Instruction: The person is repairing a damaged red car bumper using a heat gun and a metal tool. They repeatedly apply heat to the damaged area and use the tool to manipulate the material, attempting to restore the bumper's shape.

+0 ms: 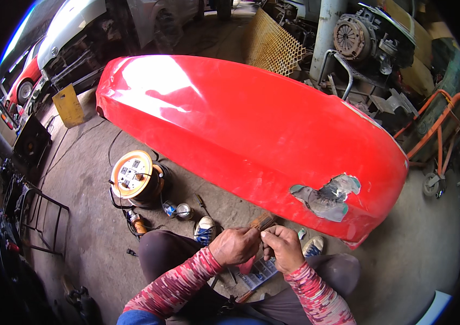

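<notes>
My left hand and my right hand meet over my lap, fingertips pinched close together. Whatever lies between the fingers is too small and hidden to make out. Just beyond them a brown, worn block-like piece shows. Below the hands sits a clear compartment box, partly covered by a red-pink thing. In front stretches a large glossy red car bumper. Close to its right end is a ragged damaged patch, grey and silvery with torn edges.
A cable reel with sockets stands left of my feet, beside a small can and an orange-bodied power tool. Metal frames line the left. Behind the bumper are a yellow mesh sheet, a clutch assembly and an orange-framed trolley.
</notes>
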